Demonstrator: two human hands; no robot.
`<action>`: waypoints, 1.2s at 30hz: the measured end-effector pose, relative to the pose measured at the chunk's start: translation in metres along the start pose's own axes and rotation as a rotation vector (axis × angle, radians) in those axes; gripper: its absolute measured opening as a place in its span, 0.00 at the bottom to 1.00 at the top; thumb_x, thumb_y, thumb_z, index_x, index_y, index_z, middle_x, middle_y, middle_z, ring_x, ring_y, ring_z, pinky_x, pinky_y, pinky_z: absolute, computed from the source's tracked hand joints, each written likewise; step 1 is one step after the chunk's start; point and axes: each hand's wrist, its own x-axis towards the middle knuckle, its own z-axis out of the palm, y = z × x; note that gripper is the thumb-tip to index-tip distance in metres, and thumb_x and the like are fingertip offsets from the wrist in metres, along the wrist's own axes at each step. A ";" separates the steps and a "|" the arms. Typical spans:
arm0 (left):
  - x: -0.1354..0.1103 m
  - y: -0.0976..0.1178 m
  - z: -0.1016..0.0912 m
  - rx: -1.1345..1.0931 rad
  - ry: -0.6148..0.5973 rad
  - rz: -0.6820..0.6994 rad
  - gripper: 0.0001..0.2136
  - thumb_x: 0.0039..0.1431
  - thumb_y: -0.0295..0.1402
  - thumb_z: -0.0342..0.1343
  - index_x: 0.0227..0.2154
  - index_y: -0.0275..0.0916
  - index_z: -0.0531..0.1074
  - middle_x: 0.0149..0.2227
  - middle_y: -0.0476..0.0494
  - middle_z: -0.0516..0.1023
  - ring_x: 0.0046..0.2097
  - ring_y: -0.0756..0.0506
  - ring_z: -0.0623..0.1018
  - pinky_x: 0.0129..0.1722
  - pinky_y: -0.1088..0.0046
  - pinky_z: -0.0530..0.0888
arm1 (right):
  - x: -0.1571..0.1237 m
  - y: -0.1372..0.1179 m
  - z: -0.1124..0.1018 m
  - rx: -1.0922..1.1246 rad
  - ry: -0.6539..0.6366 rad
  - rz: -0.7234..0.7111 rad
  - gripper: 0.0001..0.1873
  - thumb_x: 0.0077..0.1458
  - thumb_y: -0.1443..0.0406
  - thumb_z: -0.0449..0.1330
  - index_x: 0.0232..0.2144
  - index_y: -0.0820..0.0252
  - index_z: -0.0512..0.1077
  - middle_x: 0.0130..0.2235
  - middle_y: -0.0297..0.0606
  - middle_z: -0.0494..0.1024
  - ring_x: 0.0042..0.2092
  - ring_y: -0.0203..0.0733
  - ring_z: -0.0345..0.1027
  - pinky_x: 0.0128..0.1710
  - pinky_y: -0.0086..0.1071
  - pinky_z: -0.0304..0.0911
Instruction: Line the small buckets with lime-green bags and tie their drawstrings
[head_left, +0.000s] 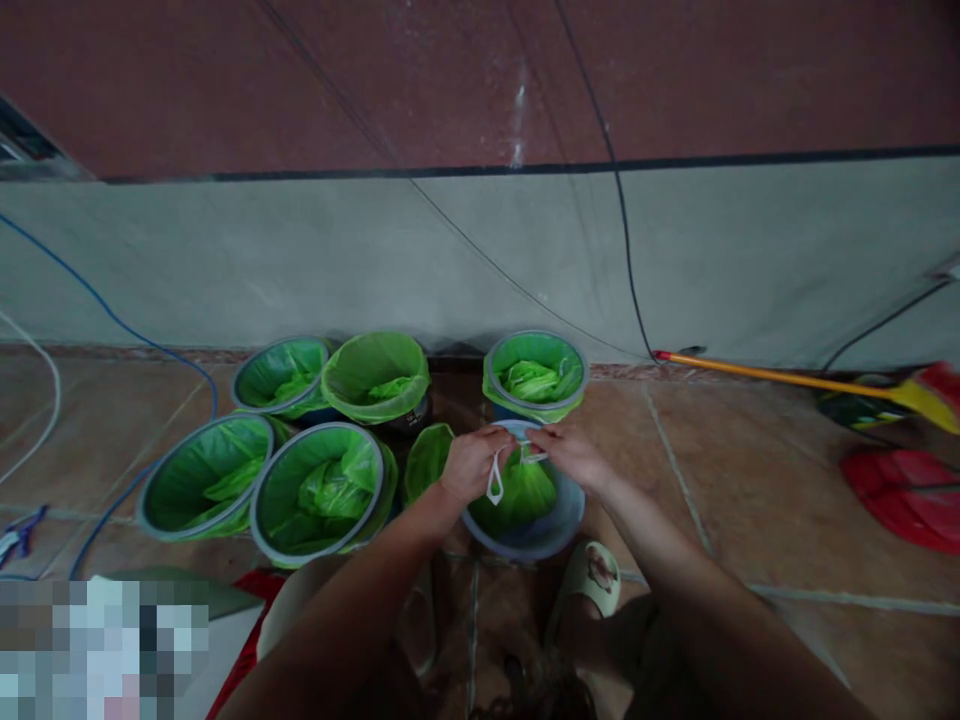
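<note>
Both hands meet over a grey-blue trash bin (574, 520) that stands just in front of my feet. A green trash bag (525, 495) hangs gathered inside it. White drawstring (495, 480) runs between my fingers, with one loop dangling below my left hand (476, 463). Fingers of that hand are closed on the string. My right hand (571, 455) pinches the other part of it near the bin's far rim. Another piece of green bag (431, 455) shows just left of my left hand, and whatever it lines is mostly hidden.
Left are several bins lined with green bags, among them a near one (322, 495); another lined bin (536, 370) is by the wall. A yellow-handled broom (787, 378) and red dustpan (907, 495) lie right. Blue hose (112, 305) crosses the tiles. A pixelated person is lower left.
</note>
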 end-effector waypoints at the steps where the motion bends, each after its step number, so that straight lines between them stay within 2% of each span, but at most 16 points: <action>1: 0.000 0.001 -0.002 0.000 -0.017 -0.004 0.12 0.67 0.33 0.48 0.38 0.38 0.77 0.40 0.43 0.80 0.41 0.47 0.78 0.41 0.74 0.72 | -0.001 -0.002 -0.002 -0.039 0.005 0.024 0.22 0.51 0.49 0.56 0.17 0.58 0.68 0.19 0.32 0.69 0.23 0.35 0.60 0.26 0.30 0.52; 4: 0.001 0.002 -0.007 0.003 -0.075 -0.076 0.12 0.64 0.30 0.49 0.32 0.36 0.77 0.36 0.41 0.79 0.39 0.46 0.77 0.40 0.74 0.70 | -0.006 -0.008 -0.012 -0.191 0.020 0.100 0.21 0.54 0.52 0.56 0.16 0.57 0.66 0.17 0.32 0.68 0.21 0.35 0.60 0.24 0.30 0.50; 8: 0.006 -0.001 -0.008 -0.098 -0.078 -0.329 0.08 0.56 0.28 0.54 0.23 0.36 0.75 0.29 0.44 0.78 0.34 0.47 0.76 0.37 0.74 0.68 | -0.009 -0.015 -0.022 -0.372 0.037 0.138 0.16 0.55 0.57 0.57 0.19 0.57 0.70 0.18 0.33 0.70 0.23 0.37 0.64 0.25 0.30 0.51; 10: 0.010 -0.003 -0.005 -0.308 -0.061 -0.459 0.08 0.53 0.29 0.54 0.21 0.37 0.74 0.22 0.48 0.74 0.28 0.49 0.73 0.32 0.75 0.67 | -0.008 -0.015 -0.022 -0.355 0.036 0.134 0.17 0.54 0.55 0.58 0.18 0.57 0.69 0.17 0.33 0.69 0.23 0.37 0.66 0.24 0.29 0.52; 13: 0.013 -0.002 0.001 -0.759 -0.013 -0.634 0.08 0.51 0.31 0.55 0.20 0.37 0.74 0.16 0.52 0.67 0.22 0.52 0.68 0.24 0.77 0.62 | -0.008 -0.014 -0.020 -0.269 0.028 0.113 0.20 0.54 0.53 0.58 0.16 0.57 0.66 0.16 0.31 0.68 0.22 0.36 0.65 0.23 0.29 0.52; 16: 0.013 0.003 0.003 -1.114 0.030 -0.748 0.10 0.49 0.35 0.57 0.18 0.36 0.71 0.17 0.51 0.68 0.20 0.53 0.68 0.20 0.77 0.59 | -0.008 -0.012 -0.017 -0.211 0.033 0.094 0.21 0.52 0.52 0.59 0.16 0.58 0.66 0.15 0.30 0.67 0.20 0.34 0.60 0.22 0.29 0.50; 18: 0.012 0.007 0.002 -1.245 0.024 -0.777 0.13 0.49 0.39 0.60 0.17 0.35 0.70 0.18 0.49 0.71 0.20 0.53 0.69 0.20 0.78 0.60 | -0.009 -0.012 -0.015 -0.137 0.021 0.050 0.23 0.50 0.50 0.60 0.15 0.58 0.64 0.14 0.29 0.64 0.20 0.33 0.57 0.21 0.28 0.48; 20: 0.012 0.009 0.001 -1.301 0.003 -0.767 0.14 0.47 0.41 0.63 0.20 0.34 0.71 0.20 0.49 0.72 0.21 0.53 0.70 0.22 0.78 0.62 | -0.010 -0.013 -0.012 -0.023 -0.024 -0.019 0.25 0.49 0.46 0.60 0.15 0.58 0.63 0.15 0.27 0.61 0.20 0.32 0.56 0.21 0.28 0.48; 23: 0.013 0.009 0.002 -1.311 -0.059 -0.650 0.13 0.41 0.36 0.68 0.27 0.33 0.75 0.22 0.51 0.73 0.23 0.53 0.71 0.26 0.77 0.66 | -0.013 -0.017 -0.008 0.076 -0.088 -0.121 0.27 0.47 0.42 0.59 0.16 0.58 0.64 0.16 0.27 0.61 0.21 0.32 0.56 0.22 0.28 0.50; 26: 0.014 0.006 0.006 -1.230 -0.088 -0.531 0.13 0.39 0.31 0.67 0.31 0.34 0.75 0.22 0.53 0.73 0.23 0.54 0.69 0.26 0.78 0.65 | -0.016 -0.022 -0.006 0.030 -0.037 -0.200 0.27 0.49 0.42 0.58 0.18 0.59 0.67 0.18 0.28 0.62 0.22 0.32 0.55 0.23 0.28 0.50; 29: 0.014 0.004 0.010 -1.078 -0.093 -0.483 0.10 0.41 0.31 0.65 0.28 0.34 0.75 0.21 0.55 0.70 0.23 0.55 0.67 0.24 0.78 0.63 | -0.018 -0.025 -0.005 -0.042 0.057 -0.321 0.25 0.51 0.45 0.59 0.17 0.59 0.67 0.22 0.31 0.66 0.26 0.33 0.58 0.26 0.29 0.53; 32: 0.013 0.005 0.012 -0.949 -0.173 -0.401 0.07 0.46 0.33 0.62 0.25 0.34 0.74 0.20 0.55 0.67 0.23 0.54 0.66 0.25 0.78 0.63 | -0.020 -0.029 -0.005 -0.028 0.057 -0.408 0.23 0.52 0.48 0.60 0.18 0.59 0.67 0.29 0.36 0.71 0.33 0.37 0.65 0.34 0.29 0.60; 34: 0.012 0.007 0.011 -0.890 -0.210 -0.348 0.08 0.51 0.35 0.60 0.26 0.35 0.74 0.20 0.54 0.67 0.23 0.54 0.67 0.25 0.78 0.64 | -0.021 -0.031 -0.004 0.054 0.018 -0.390 0.21 0.51 0.48 0.61 0.23 0.59 0.70 0.33 0.37 0.74 0.36 0.38 0.67 0.36 0.30 0.63; 36: 0.011 0.009 0.011 -0.852 -0.215 -0.311 0.10 0.56 0.37 0.57 0.29 0.35 0.74 0.21 0.53 0.68 0.23 0.53 0.68 0.25 0.78 0.65 | -0.023 -0.033 -0.003 0.202 -0.029 -0.310 0.23 0.52 0.45 0.59 0.34 0.59 0.72 0.35 0.37 0.76 0.34 0.38 0.69 0.33 0.30 0.64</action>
